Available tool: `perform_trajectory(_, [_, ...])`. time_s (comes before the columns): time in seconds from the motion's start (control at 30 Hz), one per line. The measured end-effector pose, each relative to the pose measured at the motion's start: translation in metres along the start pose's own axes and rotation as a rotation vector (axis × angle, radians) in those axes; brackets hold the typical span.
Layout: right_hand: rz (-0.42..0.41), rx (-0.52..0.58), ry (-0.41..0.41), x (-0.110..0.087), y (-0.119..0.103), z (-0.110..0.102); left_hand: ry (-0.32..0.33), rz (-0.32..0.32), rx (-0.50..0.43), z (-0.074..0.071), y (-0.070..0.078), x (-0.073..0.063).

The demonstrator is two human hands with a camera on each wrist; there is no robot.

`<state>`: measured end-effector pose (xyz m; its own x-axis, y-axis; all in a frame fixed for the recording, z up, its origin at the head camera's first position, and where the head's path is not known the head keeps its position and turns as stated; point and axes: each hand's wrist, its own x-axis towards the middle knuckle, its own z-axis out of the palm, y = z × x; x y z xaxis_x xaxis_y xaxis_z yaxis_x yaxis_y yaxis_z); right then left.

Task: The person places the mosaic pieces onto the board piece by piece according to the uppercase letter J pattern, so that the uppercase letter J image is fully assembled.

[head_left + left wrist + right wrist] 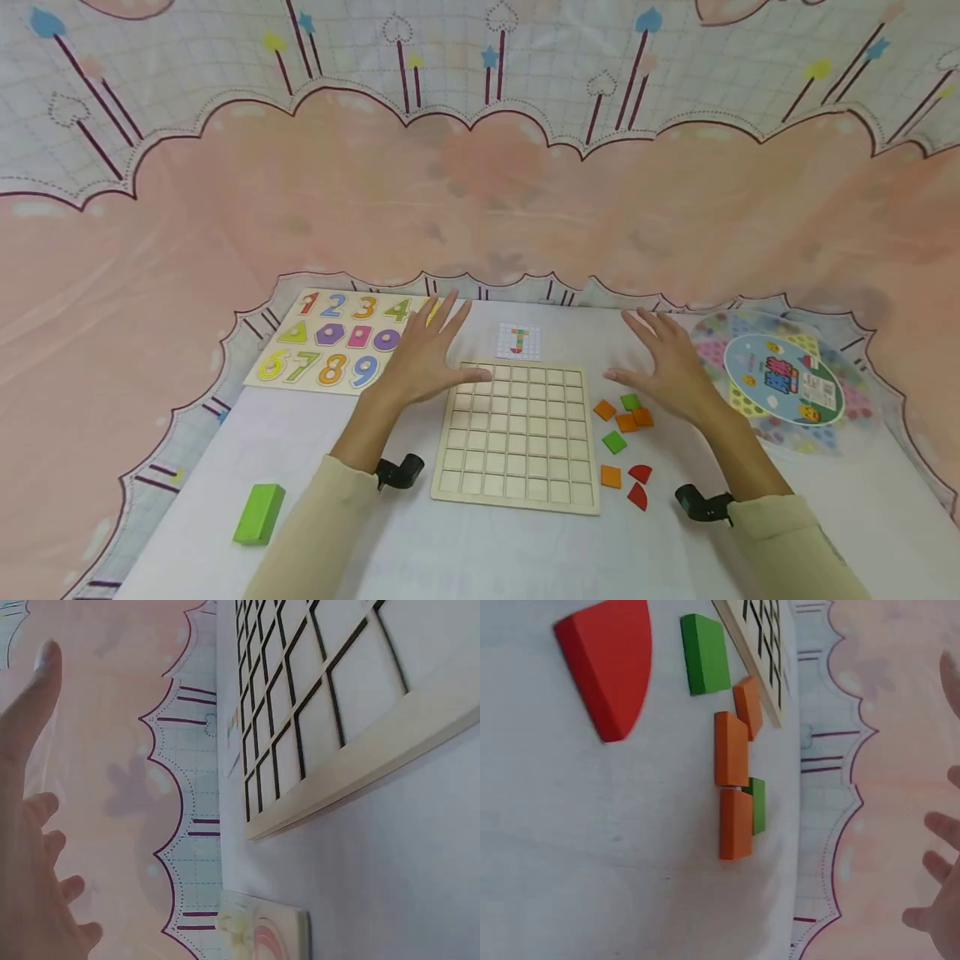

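Hovering over the counter (487, 558), the left hand (422, 357) and right hand (671, 371) hold nothing, their fingers spread. The wooden grid board (517, 437) lies between and below them, a pattern card (519, 342) just beyond its far edge. Orange square tiles (611, 477), green square tiles (614, 442) and red quarter-circle tiles (637, 497) lie beside its right edge; the number puzzle board (347, 353) is partly hidden by the left hand.
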<state>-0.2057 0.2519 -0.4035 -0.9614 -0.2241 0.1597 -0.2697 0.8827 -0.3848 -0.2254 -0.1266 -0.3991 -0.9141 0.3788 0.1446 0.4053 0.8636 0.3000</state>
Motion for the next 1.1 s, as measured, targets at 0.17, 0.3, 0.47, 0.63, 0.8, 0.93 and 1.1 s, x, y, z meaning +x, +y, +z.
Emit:
perform_trajectory(0.17, [0.033,0.105,-0.094,-0.008,0.001,0.010,-0.081,0.009,-0.151,0.009,-0.001,-0.016])
perform_trajectory(0.3, [0.045,0.180,-0.173,-0.015,0.006,0.020,-0.140,0.002,-0.256,0.019,-0.001,-0.028])
perform_trajectory(0.47, [0.014,0.214,-0.232,-0.020,0.011,0.031,-0.224,0.000,-0.357,0.030,-0.002,-0.038])
perform_trajectory(0.63, [-0.034,0.211,-0.251,-0.015,0.014,0.036,-0.262,-0.016,-0.398,0.034,-0.003,-0.042])
perform_trajectory(0.8, [-0.033,0.227,-0.289,-0.008,0.014,0.038,-0.305,-0.050,-0.431,0.034,-0.005,-0.044])
perform_trajectory(0.93, [-0.051,0.236,-0.307,-0.003,0.013,0.040,-0.327,-0.051,-0.446,0.033,-0.006,-0.046])
perform_trajectory(1.1, [-0.047,0.250,-0.322,-0.001,0.014,0.040,-0.377,-0.048,-0.434,0.033,-0.005,-0.044])
